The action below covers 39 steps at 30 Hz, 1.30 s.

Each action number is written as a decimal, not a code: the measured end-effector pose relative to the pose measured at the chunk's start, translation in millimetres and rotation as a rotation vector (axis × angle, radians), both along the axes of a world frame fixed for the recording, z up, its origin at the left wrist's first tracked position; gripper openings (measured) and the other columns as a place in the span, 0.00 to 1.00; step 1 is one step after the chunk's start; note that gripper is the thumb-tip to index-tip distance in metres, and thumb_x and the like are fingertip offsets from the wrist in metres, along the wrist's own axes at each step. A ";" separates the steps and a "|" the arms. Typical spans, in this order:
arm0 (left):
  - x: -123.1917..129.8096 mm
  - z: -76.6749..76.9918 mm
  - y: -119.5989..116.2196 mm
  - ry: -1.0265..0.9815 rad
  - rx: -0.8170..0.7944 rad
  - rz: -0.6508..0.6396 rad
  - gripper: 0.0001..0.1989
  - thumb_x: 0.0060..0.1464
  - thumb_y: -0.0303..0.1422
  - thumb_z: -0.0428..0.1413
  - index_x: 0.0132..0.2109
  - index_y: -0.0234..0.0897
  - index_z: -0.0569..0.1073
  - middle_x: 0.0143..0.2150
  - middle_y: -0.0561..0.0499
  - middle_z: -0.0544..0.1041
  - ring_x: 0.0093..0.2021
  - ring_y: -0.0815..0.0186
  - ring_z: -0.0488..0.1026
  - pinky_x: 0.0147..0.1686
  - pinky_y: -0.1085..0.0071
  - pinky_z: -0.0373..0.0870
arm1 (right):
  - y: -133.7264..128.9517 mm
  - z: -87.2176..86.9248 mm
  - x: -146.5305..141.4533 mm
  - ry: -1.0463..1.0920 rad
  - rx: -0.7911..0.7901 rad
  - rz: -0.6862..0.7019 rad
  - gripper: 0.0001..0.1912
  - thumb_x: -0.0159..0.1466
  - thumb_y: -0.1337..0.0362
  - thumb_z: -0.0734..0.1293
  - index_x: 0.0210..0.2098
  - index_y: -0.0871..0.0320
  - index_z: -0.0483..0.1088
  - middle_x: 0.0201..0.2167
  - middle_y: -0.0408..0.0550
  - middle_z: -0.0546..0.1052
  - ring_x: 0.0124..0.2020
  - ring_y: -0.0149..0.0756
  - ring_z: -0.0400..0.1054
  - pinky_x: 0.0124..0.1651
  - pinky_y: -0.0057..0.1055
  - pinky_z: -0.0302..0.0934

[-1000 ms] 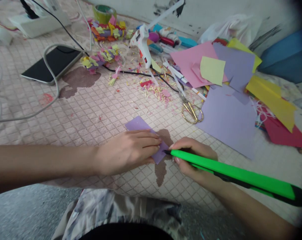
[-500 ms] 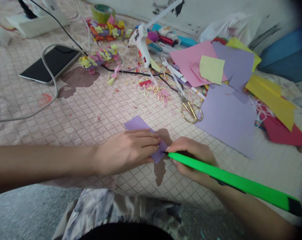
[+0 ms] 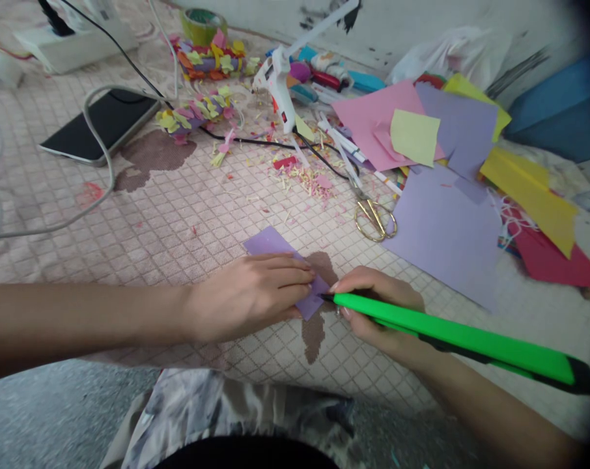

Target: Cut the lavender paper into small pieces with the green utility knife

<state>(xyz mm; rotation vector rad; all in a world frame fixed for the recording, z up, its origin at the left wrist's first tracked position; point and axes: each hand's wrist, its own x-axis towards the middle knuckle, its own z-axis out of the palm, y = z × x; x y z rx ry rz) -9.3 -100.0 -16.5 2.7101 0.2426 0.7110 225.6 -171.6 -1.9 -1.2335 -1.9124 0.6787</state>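
A small strip of purple paper (image 3: 268,241) lies slantwise on the checked tablecloth. Across its middle my left hand (image 3: 256,293) rests flat, fingers stretched out side by side, covering part of it. My right hand (image 3: 380,296) grips a long bright green pen (image 3: 451,335) with a black tip. That tip touches or hovers just over the paper's lower right end; I cannot tell which. The pen's back end reaches toward the right edge of the view.
Gold-handled scissors (image 3: 376,218) lie beyond my right hand, beside a large purple sheet (image 3: 446,234). Paper scraps (image 3: 314,182) and a white glue gun (image 3: 278,88) are farther back. A tablet-like black device (image 3: 102,124) and a white cable (image 3: 112,172) occupy the left.
The pen has tilted, its back end rising slightly, and its tip has shifted a little to the right. My left hand and the paper strip stay in place.
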 end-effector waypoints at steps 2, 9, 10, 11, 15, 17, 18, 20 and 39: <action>0.2 -0.3 0.0 -0.004 0.004 0.004 0.13 0.70 0.30 0.53 0.53 0.24 0.75 0.54 0.37 0.81 0.58 0.54 0.77 0.60 0.56 0.76 | -0.3 -1.6 0.3 -0.007 0.007 0.001 0.12 0.61 0.74 0.66 0.38 0.50 0.73 0.30 0.41 0.80 0.28 0.32 0.75 0.30 0.29 0.69; -0.1 1.4 -0.1 -0.010 0.006 0.007 0.13 0.70 0.30 0.52 0.52 0.22 0.75 0.52 0.36 0.81 0.57 0.52 0.78 0.58 0.55 0.77 | 1.2 -0.4 -0.7 -0.028 0.037 0.013 0.12 0.61 0.74 0.66 0.39 0.50 0.73 0.30 0.41 0.80 0.28 0.33 0.75 0.29 0.30 0.69; -0.2 1.4 -0.1 -0.010 0.007 0.009 0.13 0.70 0.30 0.52 0.52 0.22 0.76 0.53 0.37 0.81 0.57 0.52 0.78 0.58 0.55 0.77 | 1.4 -0.3 -0.8 -0.031 0.046 0.021 0.12 0.61 0.74 0.66 0.39 0.50 0.73 0.30 0.41 0.79 0.28 0.33 0.75 0.30 0.30 0.69; -0.3 1.3 -0.1 -0.009 0.008 0.012 0.13 0.70 0.30 0.52 0.52 0.23 0.76 0.53 0.37 0.81 0.57 0.53 0.78 0.59 0.55 0.77 | 1.5 -0.5 -0.8 -0.035 0.055 0.032 0.13 0.61 0.74 0.66 0.39 0.50 0.73 0.30 0.41 0.79 0.28 0.32 0.75 0.30 0.30 0.70; -0.4 0.5 -0.2 -0.004 0.016 0.003 0.14 0.70 0.31 0.52 0.52 0.23 0.76 0.53 0.37 0.81 0.58 0.53 0.77 0.60 0.56 0.76 | 0.6 -2.7 0.5 -0.015 0.059 0.072 0.14 0.60 0.76 0.67 0.40 0.52 0.74 0.31 0.41 0.79 0.30 0.31 0.75 0.34 0.29 0.70; -0.2 0.5 -0.1 0.003 0.018 0.002 0.14 0.70 0.31 0.52 0.53 0.22 0.75 0.54 0.37 0.81 0.58 0.52 0.77 0.60 0.55 0.76 | 0.0 -3.1 1.2 0.013 0.037 0.053 0.12 0.61 0.75 0.67 0.40 0.52 0.74 0.31 0.41 0.79 0.30 0.31 0.75 0.33 0.29 0.70; 0.0 0.6 0.1 0.009 0.017 0.005 0.15 0.70 0.31 0.52 0.53 0.22 0.75 0.54 0.37 0.80 0.58 0.52 0.77 0.60 0.55 0.76 | -0.3 -2.9 1.4 0.026 0.021 0.030 0.11 0.62 0.74 0.67 0.39 0.52 0.74 0.31 0.41 0.79 0.29 0.31 0.75 0.32 0.29 0.69; 0.3 0.8 0.3 0.023 0.009 0.008 0.15 0.70 0.31 0.52 0.54 0.22 0.75 0.55 0.37 0.80 0.58 0.53 0.77 0.61 0.55 0.75 | -0.5 -1.8 1.4 0.040 -0.012 -0.015 0.09 0.62 0.72 0.67 0.38 0.52 0.74 0.30 0.41 0.79 0.28 0.30 0.74 0.30 0.28 0.68; 0.3 1.8 0.4 0.020 0.010 0.015 0.13 0.70 0.30 0.53 0.54 0.24 0.75 0.54 0.37 0.81 0.58 0.53 0.77 0.60 0.56 0.76 | -1.8 -1.6 -1.3 -0.056 0.070 0.006 0.11 0.61 0.74 0.66 0.38 0.52 0.73 0.31 0.42 0.80 0.30 0.30 0.75 0.34 0.27 0.69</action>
